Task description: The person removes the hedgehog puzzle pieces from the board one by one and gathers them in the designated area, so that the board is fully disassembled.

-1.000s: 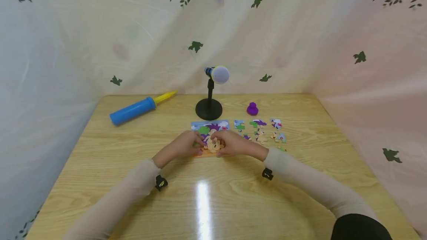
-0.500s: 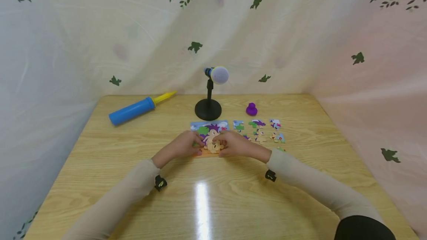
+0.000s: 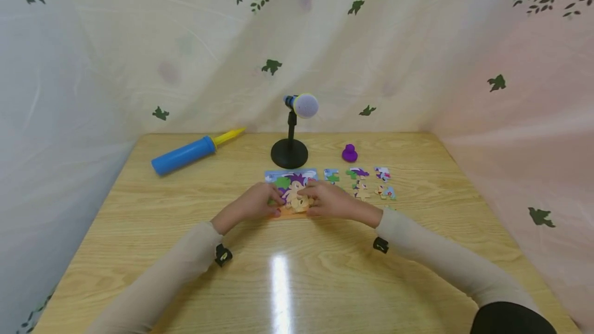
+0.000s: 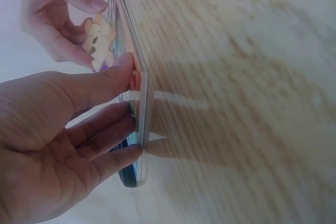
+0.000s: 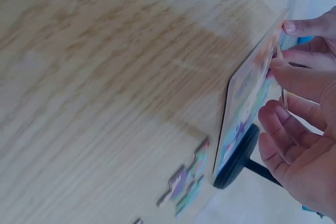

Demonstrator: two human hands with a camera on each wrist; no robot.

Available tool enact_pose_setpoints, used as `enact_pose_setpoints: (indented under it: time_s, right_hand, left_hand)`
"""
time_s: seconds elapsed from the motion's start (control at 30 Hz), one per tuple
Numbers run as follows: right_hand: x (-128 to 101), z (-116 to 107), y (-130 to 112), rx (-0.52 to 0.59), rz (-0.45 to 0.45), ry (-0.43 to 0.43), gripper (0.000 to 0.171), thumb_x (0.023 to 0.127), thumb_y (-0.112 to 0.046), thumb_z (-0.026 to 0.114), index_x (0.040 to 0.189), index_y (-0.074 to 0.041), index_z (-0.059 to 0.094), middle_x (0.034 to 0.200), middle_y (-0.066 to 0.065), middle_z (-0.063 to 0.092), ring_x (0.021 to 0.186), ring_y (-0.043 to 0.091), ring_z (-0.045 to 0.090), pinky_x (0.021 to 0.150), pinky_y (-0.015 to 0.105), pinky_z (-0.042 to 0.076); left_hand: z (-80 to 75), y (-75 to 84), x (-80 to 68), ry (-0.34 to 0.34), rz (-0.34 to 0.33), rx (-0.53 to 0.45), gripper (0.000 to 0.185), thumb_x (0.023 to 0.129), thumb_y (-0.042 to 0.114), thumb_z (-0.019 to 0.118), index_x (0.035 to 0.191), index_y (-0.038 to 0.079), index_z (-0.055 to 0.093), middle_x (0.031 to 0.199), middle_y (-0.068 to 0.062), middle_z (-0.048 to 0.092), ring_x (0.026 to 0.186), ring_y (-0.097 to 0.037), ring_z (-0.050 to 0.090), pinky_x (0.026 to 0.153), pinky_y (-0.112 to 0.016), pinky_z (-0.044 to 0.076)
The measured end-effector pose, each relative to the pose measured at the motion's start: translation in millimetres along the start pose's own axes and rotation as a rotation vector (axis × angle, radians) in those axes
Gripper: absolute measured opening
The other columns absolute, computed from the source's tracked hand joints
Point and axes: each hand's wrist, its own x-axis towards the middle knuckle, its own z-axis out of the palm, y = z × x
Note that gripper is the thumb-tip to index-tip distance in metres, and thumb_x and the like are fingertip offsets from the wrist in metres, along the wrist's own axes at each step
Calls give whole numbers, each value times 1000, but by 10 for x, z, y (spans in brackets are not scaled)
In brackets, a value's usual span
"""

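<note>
A flat jigsaw puzzle board (image 3: 277, 173) with a purple-haired cartoon picture lies on the table. My left hand (image 3: 253, 202) is at its left side; in the left wrist view the thumb and fingertips touch the board's face and edge (image 4: 143, 129). Over the board's lower right part, my right hand (image 3: 331, 200) pinches a cream puzzle piece (image 4: 101, 41) between thumb and fingers. That piece is tilted just above the board and shows edge-on in the right wrist view. Whether it touches the board cannot be told.
Several loose puzzle pieces (image 3: 361, 189) lie to the right of the board, partly behind the right hand. Behind it stands a microphone (image 3: 306, 105) on a round black base (image 3: 289, 154). A purple knob (image 3: 350, 153) and a blue pump with yellow nozzle (image 3: 183, 156) are farther back.
My right hand has shifted slightly to the right, its fingers opening out a little around the piece. The left hand stays where it was on the board.
</note>
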Motion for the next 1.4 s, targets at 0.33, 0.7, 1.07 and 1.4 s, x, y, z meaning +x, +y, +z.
enact_pose_setpoints:
  time_s: [0.33, 0.7, 1.07, 1.4]
  right_hand:
    - [-396, -172, 207, -45, -46, 117, 47, 90, -16, 78, 133, -4, 66, 115, 9, 69, 93, 23, 62, 75, 29, 52]
    - [-995, -314, 599, -66, 57, 105, 49, 91, -12, 76, 137, -1, 61, 127, 14, 70, 115, 35, 65, 97, 53, 54]
    - [-1289, -267, 682, -111, 104, 75, 41, 89, -13, 78, 125, 1, 67, 120, 15, 72, 109, 33, 67, 94, 50, 56]
    - [-1346, -163, 764, -206, -6, 153, 42, 83, -16, 84, 120, -4, 70, 110, 7, 67, 94, 18, 60, 79, 35, 55]
  left_hand:
    - [2, 29, -21, 7, -11, -20, 22, 88, 12, 80, 109, 4, 79, 120, -16, 73, 116, -33, 66, 106, -47, 50]
    - [3, 18, -25, -4, -38, -28, 23, 89, 13, 79, 111, 7, 79, 120, -12, 73, 116, -30, 65, 104, -47, 51]
    - [9, 13, -11, -14, -43, -32, 23, 89, 14, 79, 112, 7, 79, 120, -11, 72, 116, -29, 64, 105, -46, 51]
    - [9, 9, -16, -14, -31, -27, 24, 89, 14, 80, 112, 7, 78, 121, -12, 72, 117, -30, 65, 105, -47, 51]
